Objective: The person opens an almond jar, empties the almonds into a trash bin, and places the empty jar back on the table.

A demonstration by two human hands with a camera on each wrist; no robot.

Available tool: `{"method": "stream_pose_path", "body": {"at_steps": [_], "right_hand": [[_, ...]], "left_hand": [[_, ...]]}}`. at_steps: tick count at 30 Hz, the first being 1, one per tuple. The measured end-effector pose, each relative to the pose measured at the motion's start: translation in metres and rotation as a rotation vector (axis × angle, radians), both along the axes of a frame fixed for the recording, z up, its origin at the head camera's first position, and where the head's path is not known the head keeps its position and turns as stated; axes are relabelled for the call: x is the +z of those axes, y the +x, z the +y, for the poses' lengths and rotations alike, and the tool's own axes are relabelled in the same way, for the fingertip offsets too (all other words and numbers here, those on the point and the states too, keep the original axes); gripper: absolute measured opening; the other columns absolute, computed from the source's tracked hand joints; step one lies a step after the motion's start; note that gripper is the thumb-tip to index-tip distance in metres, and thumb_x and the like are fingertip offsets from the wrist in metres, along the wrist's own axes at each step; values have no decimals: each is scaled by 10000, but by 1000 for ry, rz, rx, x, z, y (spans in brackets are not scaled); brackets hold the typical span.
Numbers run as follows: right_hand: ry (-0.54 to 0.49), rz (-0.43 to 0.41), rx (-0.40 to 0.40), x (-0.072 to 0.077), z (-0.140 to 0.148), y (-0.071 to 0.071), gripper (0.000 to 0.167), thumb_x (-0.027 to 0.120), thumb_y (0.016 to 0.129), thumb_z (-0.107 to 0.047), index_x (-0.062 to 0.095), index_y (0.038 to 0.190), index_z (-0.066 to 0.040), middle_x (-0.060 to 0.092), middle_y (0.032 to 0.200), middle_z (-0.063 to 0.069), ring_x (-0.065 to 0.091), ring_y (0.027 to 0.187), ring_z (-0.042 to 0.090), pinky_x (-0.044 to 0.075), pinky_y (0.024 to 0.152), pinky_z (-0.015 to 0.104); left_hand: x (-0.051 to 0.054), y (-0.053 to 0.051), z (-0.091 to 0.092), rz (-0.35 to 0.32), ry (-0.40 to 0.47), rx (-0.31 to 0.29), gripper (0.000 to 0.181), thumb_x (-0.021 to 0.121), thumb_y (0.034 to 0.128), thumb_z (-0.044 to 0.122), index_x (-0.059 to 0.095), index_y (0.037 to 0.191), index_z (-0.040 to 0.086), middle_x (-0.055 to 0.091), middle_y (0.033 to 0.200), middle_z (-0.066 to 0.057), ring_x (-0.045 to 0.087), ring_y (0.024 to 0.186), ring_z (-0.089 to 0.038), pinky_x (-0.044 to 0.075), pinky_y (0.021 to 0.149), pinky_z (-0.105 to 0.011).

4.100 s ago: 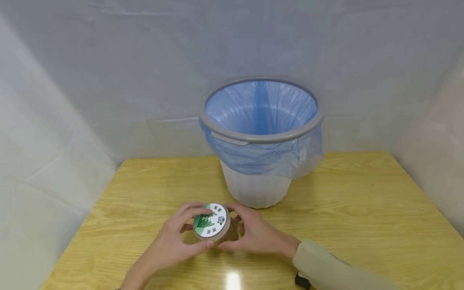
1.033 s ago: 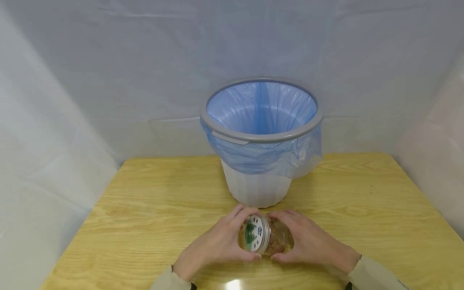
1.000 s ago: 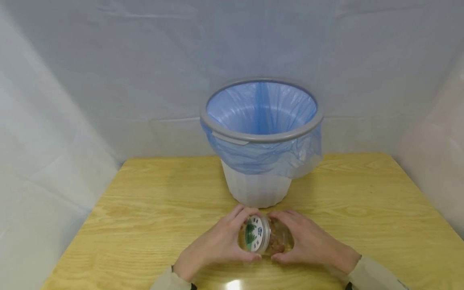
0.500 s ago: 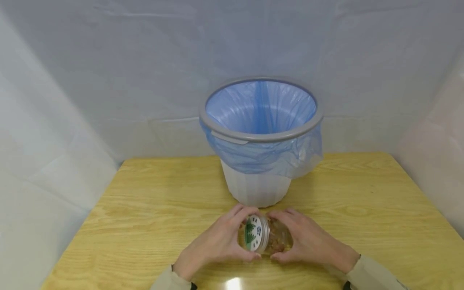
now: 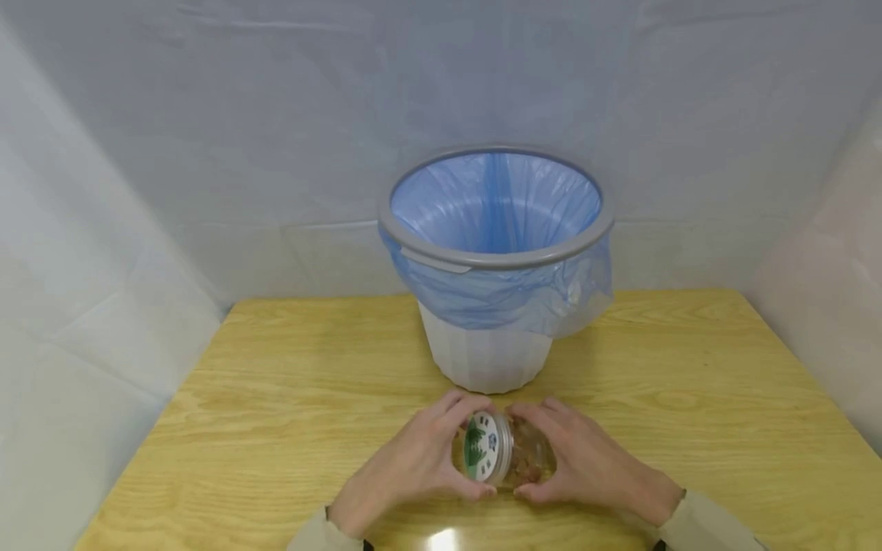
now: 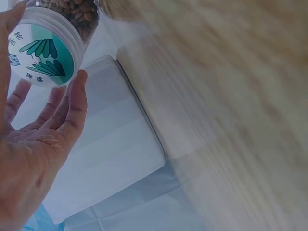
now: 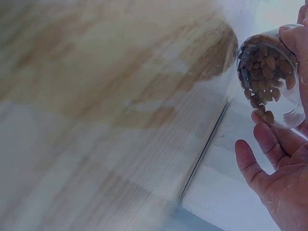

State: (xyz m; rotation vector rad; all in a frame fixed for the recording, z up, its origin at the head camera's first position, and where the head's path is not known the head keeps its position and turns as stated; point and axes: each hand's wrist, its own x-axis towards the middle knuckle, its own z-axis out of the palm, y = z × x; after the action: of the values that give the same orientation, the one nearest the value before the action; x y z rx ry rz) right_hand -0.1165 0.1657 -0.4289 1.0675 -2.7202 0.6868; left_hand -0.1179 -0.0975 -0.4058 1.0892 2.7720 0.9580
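Note:
A clear jar of almonds [image 5: 527, 453] lies tilted on its side in front of the bin, its lid [image 5: 481, 445], white with green leaves, facing left. My left hand [image 5: 420, 459] holds the lid end, thumb at the near edge and fingers at the far edge. From the other side my right hand [image 5: 586, 459] grips the clear body between thumb and fingers. Brown almonds [image 7: 267, 65] show through the wall in the right wrist view. The lid [image 6: 43, 55] sits on the jar in the left wrist view. Whether the jar touches the table cannot be told.
Just beyond the hands stands a white bin [image 5: 485, 360] with a grey rim [image 5: 496, 260] and a blue plastic bag [image 5: 510, 295] as liner. It stands on a wooden table [image 5: 296, 383]. Pale sheeting [image 5: 276, 138] hangs behind and at both sides.
Since about four seconds ago, both hands and the jar have moved right, and the lid has turned from facing up to facing left. Over the last second hardly anything has moved.

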Motion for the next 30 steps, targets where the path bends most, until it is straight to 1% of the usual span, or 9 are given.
{"method": "stream_pose_path", "body": {"at_steps": [5,11,18,25,30], "right_hand": [[-6,-15,-16,0,0,1,830,871,709,-550,573,1385,-171,613,1097,-112,566,954,22,569,801,291],[2,-20,-18,0,-1,1,823,865,716,-551,576,1383,-166,624,1099,-110,576,957,26,574,806,290],[10,28,-23,-1,-4,1,843,886,674,-518,581,1369,-152,624,1073,-103,570,936,24,571,796,276],[15,41,-23,-1,-8,1,858,902,641,-488,572,1359,-154,631,1056,-86,564,921,30,560,773,259],[34,94,-36,-1,-12,0,852,906,595,-470,573,1311,-152,654,1062,-61,585,939,54,574,778,273]], "left_hand": [[2,-1,1,13,-6,-5,958,936,636,442,506,1453,189,592,1257,30,611,1041,-86,556,918,-231],[3,-3,1,-8,24,-14,959,951,624,417,518,1444,172,612,1234,24,630,1011,-100,567,878,-222],[1,-5,0,-14,33,-20,957,954,623,411,519,1442,173,619,1249,14,638,1011,-106,580,875,-237],[0,-6,-2,-39,46,-23,930,959,631,402,532,1424,172,626,1216,30,635,997,-101,573,854,-221],[0,-7,-2,-52,64,-19,929,961,630,411,535,1422,177,626,1216,37,639,989,-104,575,841,-222]]}}
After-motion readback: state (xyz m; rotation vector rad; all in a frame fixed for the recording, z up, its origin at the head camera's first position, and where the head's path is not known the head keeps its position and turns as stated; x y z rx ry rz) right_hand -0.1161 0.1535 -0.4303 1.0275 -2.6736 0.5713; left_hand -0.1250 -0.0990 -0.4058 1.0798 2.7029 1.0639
